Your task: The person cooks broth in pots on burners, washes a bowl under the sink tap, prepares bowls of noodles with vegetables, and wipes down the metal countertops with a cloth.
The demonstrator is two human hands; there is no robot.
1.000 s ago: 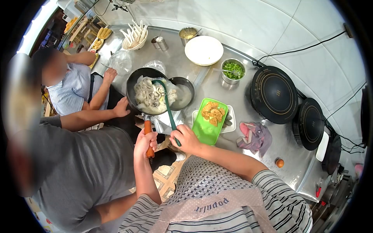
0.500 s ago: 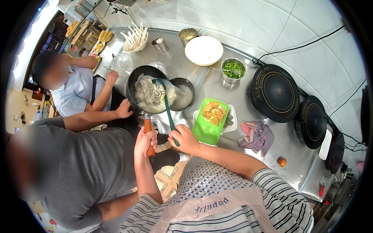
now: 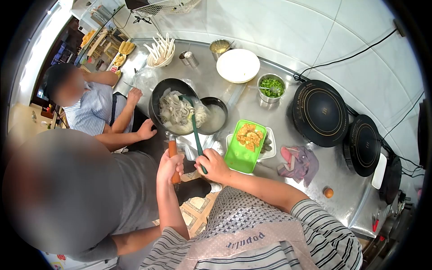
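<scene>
My left hand [image 3: 169,164] is wrapped round the orange-brown handle of a black wok [image 3: 157,92], which is tilted. Pale noodle-like or mushroom-like food [image 3: 177,109] fills the wok, and some hangs at the rim beside a dark pan [image 3: 219,102] holding cloudy liquid. In my right hand [image 3: 213,165] is the handle of a dark green spatula [image 3: 198,144], its head down among the food. A bright green tray [image 3: 237,161] with orange-brown fried pieces [image 3: 249,137] lies just beyond my right hand, partly over a white container [image 3: 270,146].
Two people [image 3: 92,103] stand at the left, close to the wok. Along the back are a white bowl [image 3: 237,66] and a pot of chopped greens [image 3: 272,85]. Black induction cookers [image 3: 320,112] stand at the right, with a cloth [image 3: 300,165] and an egg [image 3: 328,192] nearer.
The person in grey leans further forward at the left. The whole view has shifted slightly down. My grip on the wok and spatula is the same.
</scene>
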